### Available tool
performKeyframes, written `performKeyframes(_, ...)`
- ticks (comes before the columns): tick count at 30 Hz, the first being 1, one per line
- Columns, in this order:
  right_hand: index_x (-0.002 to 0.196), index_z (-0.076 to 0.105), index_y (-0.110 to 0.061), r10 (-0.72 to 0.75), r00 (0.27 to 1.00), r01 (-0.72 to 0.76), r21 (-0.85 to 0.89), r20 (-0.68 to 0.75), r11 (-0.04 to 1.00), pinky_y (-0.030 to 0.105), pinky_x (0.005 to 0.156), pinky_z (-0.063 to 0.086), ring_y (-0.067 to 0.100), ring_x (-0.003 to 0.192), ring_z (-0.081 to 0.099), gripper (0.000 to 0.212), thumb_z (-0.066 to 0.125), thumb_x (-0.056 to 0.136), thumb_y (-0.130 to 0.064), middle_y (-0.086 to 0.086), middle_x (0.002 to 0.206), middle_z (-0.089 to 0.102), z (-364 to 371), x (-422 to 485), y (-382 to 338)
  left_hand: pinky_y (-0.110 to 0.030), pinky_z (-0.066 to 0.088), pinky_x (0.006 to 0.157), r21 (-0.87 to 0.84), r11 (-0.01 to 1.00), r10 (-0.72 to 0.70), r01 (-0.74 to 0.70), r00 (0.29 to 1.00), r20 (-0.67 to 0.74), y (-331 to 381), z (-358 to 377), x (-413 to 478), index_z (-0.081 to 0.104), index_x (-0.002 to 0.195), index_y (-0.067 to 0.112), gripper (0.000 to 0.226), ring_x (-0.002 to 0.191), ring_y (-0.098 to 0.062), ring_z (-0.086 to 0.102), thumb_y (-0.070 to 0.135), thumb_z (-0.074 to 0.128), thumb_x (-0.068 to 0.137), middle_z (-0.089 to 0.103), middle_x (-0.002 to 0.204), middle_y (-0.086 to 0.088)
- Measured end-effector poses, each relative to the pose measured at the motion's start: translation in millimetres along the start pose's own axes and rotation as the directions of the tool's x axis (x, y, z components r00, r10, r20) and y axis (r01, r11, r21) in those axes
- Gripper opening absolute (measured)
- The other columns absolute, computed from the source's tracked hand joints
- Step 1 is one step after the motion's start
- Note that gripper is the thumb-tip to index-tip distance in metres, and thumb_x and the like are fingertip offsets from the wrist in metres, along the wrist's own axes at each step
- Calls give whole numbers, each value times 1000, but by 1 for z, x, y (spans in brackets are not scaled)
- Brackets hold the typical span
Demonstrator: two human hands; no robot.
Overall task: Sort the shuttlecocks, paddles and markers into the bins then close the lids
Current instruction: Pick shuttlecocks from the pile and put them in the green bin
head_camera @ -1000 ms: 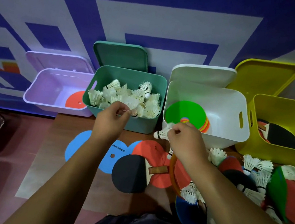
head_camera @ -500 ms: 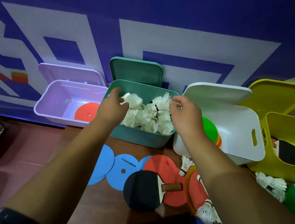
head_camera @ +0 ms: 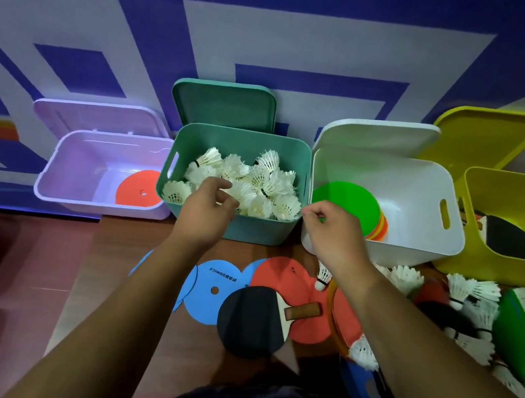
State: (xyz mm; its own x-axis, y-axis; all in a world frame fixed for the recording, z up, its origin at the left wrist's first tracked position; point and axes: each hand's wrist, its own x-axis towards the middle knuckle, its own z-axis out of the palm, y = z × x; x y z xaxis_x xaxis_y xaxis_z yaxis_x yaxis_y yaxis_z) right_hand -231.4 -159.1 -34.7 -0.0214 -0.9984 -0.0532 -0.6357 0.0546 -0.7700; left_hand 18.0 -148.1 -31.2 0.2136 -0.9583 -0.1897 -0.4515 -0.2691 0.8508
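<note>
My right hand (head_camera: 331, 236) has its fingers curled in, thumb tip against forefinger, and nothing shows between them. Half a second ago that pinch carried a shuttlecock over the teal bin (head_camera: 232, 228). My left hand (head_camera: 206, 212) hangs with bent fingers at the bin's near rim, directly over white feathers. I cannot tell whether it is clear of them or touching one.

Both hands have drawn back toward me from deeper over the bin, so I judge both birds now lie on the pile of shuttlecocks (head_camera: 257, 180) inside. That finishes one delivery, not the job. Loose shuttlecocks (head_camera: 468, 289) lie scattered at near right, and a black paddle (head_camera: 251, 318) rests on blue markers (head_camera: 211, 291) at near centre.

Right of the teal bin, the white bin (head_camera: 428, 198) holds a green marker (head_camera: 348, 196). The teal lid (head_camera: 224, 105) and the other bins' lids stand open against the far wall.
</note>
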Motion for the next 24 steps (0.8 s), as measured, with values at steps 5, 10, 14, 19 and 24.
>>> performKeyframes(5, 98, 78, -25, 40, 999, -40, 10, -15, 999, 19, 78, 44, 0, 92, 63, 15, 63, 100, -22, -17, 97, 72, -23, -24, 35, -37, 60, 76, 6, 1000, 24, -25, 991, 131, 12, 42, -24, 62, 116, 26, 22, 81, -11, 73, 15, 54, 99, 76, 90, 6)
performKeyframes(10, 107, 80, -17, 110, 992, -109, 23, -69, 994, 23, 85, 47, 8, 100, 66, 18, 64, 102, -21, -6, 106, 76, -53, -48, 73, -33, 56, 69, 38, 997, 50, -63, 957, 285, 19, 89, -47, 66, 107, 21, 16, 74, -15, 71, 11, 58, 96, 76, 89, 0)
performKeyframes(14, 101, 80, -19, 203, 971, -200, 41, -127, 979, 28, 89, 51, 12, 101, 67, 16, 65, 100, -22, -6, 103, 77, -72, -66, 108, -29, 52, 65, 62, 997, 26, -55, 916, 401, 22, 127, -67, 68, 100, 22, 14, 71, -15, 71, 14, 60, 92, 76, 85, -1)
performKeyframes(19, 104, 79, -21, 348, 931, -338, 101, -110, 936, 25, 83, 48, 9, 97, 66, 17, 63, 100, -21, -10, 102, 75, -99, -93, 145, -23, 53, 71, 140, 967, 113, -213, 851, 513, 24, 177, -92, 70, 88, 28, 14, 75, -11, 66, 14, 67, 91, 71, 81, 10)
performKeyframes(24, 101, 76, -26, 387, 919, -383, 67, -69, 921, 25, 67, 52, 6, 78, 68, 17, 59, 102, -22, -10, 92, 74, -116, -118, 176, -20, 52, 80, 143, 886, 217, -442, 667, 713, 23, 222, -113, 79, 93, 18, 8, 87, -7, 66, 12, 79, 87, 75, 94, 7)
